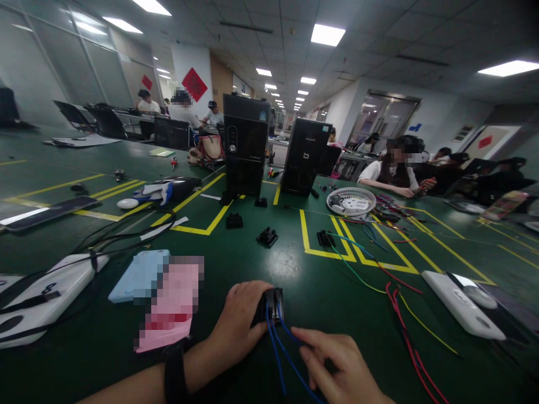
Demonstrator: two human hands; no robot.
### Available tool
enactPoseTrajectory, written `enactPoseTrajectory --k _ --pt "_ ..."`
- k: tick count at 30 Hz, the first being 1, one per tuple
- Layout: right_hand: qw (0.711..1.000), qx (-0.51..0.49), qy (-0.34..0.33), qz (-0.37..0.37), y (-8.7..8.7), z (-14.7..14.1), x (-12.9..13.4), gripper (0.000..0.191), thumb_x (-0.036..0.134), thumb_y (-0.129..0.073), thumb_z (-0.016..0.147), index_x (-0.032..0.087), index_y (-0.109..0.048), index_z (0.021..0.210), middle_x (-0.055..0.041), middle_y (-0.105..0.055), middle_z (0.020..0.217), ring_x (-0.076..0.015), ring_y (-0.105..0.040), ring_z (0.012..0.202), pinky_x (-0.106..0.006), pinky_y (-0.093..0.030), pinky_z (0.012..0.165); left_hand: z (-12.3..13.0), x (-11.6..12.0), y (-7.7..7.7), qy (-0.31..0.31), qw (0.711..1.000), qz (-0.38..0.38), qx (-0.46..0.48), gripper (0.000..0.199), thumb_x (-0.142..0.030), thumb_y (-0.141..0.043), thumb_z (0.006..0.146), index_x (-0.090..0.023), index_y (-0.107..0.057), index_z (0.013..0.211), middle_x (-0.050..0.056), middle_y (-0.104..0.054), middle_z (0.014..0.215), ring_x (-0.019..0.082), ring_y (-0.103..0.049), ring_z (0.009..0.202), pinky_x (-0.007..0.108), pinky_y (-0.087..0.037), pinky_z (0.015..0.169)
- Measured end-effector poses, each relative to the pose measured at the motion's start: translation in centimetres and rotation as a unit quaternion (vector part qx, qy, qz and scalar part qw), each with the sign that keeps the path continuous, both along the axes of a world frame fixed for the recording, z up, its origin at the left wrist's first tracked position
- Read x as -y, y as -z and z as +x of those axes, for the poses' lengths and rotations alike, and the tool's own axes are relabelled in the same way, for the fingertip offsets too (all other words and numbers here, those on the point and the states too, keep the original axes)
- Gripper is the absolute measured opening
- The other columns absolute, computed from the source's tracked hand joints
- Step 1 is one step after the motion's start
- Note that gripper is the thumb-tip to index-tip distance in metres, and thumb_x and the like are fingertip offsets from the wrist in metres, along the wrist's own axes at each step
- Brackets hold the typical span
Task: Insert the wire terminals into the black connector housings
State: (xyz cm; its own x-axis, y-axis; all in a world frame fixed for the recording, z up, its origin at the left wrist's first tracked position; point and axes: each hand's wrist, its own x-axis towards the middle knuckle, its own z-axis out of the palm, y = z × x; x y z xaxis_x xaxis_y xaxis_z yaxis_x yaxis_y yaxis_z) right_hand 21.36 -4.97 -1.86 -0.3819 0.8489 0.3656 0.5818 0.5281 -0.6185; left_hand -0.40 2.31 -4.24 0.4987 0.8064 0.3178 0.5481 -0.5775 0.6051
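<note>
A small black block point(276, 306) rests on the green table at the bottom centre, with several blue wires point(278, 348) coming out of it toward me. My left hand point(242, 317) grips the block from its left side, fingers over the back and thumb near the front. Just right of the wires is my right hand point(337, 359), its index fingertip touching or very near one blue wire by the block. That hand's thumb is bent below the index finger; whether it pinches the wire I cannot tell.
Black parts point(267, 237) lie ahead, one point(325, 238) with coloured wires. Red wires point(400, 320) run at the right, near a white device point(463, 303). A pink object point(172, 303) and a blue one point(138, 275) lie left. Two black towers point(246, 143) stand behind; a person sits beyond a white basket point(351, 201).
</note>
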Motion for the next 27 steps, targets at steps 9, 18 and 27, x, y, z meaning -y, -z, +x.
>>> enactPoseTrajectory --k 9,18,27 --pt "0.983 0.139 -0.056 -0.105 0.3 -0.5 0.1 0.036 0.019 -0.045 0.086 0.016 -0.063 0.118 -0.0008 -0.065 0.06 -0.0132 -0.059 0.051 -0.023 -0.039 0.052 0.0 0.0 -0.1 0.011 1.0 0.012 0.018 0.051 -0.009 -0.056 0.072 -0.025 -0.045 0.119 0.006 -0.056 0.121 0.027 -0.049 0.115 0.048 -0.033 0.099" --pt "0.952 -0.062 0.021 -0.299 -0.6 -0.5 0.4 0.046 0.036 -0.049 0.086 0.013 -0.057 0.126 0.0082 -0.044 0.048 -0.0094 -0.045 0.04 -0.021 -0.036 0.046 0.0 -0.3 0.1 -0.002 1.0 0.012 0.015 0.046 -0.015 -0.062 0.075 -0.024 -0.047 0.118 0.006 -0.057 0.118 0.027 -0.051 0.111 0.047 -0.034 0.097" --pt "0.92 -0.194 -0.011 -0.341 -1.3 -0.6 0.5 0.025 0.04 -0.047 0.09 0.016 -0.054 0.089 0.0095 -0.042 0.045 -0.006 -0.035 0.038 -0.018 -0.028 0.042 0.1 -0.3 -0.2 0.0 1.0 0.005 0.0 0.046 -0.017 -0.067 0.074 -0.024 -0.049 0.116 0.004 -0.059 0.115 0.026 -0.052 0.107 0.046 -0.035 0.094"
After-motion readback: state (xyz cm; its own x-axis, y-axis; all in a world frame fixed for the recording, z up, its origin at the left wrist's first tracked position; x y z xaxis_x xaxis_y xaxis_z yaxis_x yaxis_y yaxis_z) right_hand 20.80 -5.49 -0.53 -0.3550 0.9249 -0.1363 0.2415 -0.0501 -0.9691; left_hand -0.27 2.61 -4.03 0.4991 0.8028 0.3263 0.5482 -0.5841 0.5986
